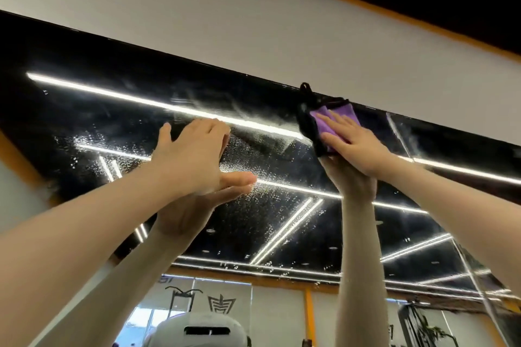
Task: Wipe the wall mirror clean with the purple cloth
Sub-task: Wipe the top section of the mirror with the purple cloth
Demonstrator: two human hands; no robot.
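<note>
- The wall mirror [93,110] runs wide across the wall, its top edge meeting the pale wall [253,22] above.
- Fine droplets [253,177] speckle the glass in the middle, with misty streaks higher up.
- The purple cloth [332,124] lies flat against the glass just under the top edge, pressed there by the right hand [355,144].
- The left hand [194,155] rests flat on the glass too.

Both forearms are covered by close-fitting sleeves in a pale beige-cream fabric, smooth and unpatterned, running from the bottom of the view up to the wrists, where each sleeve ends in a plain edge. The left hand [194,152] and the right hand [356,146] are bare, with no gloves, rings or watch to be seen. The 2 sleeves look alike in colour and cut.
</note>
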